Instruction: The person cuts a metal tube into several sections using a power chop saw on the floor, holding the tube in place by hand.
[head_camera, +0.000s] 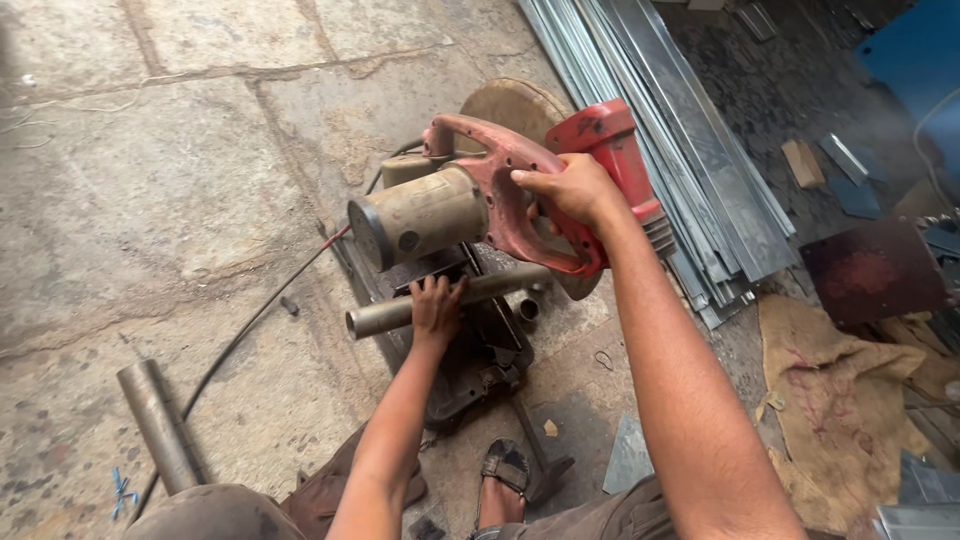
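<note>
The red chop saw (500, 200) stands on the stone floor (150, 150). My right hand (572, 190) is wrapped around its handle; my left hand (436, 308) presses the steel pipe (385, 316) onto the saw's base, fingers closed over it.

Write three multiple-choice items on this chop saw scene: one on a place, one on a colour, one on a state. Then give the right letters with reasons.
1. Where does the loose pipe lie?
A. on the stone floor, left of the saw
B. on the burlap sack
C. on the metal strips

2. What colour is the saw handle?
A. blue
B. red
C. yellow

3. What is the left hand doing?
A. hanging free
B. gripping the cable
C. pressing on the pipe in the saw

Answers:
1 A, it rests on bare floor at lower left.
2 B, the housing shows worn red.
3 C, the fingers lie over the pipe while the right hand grips the handle.
</note>
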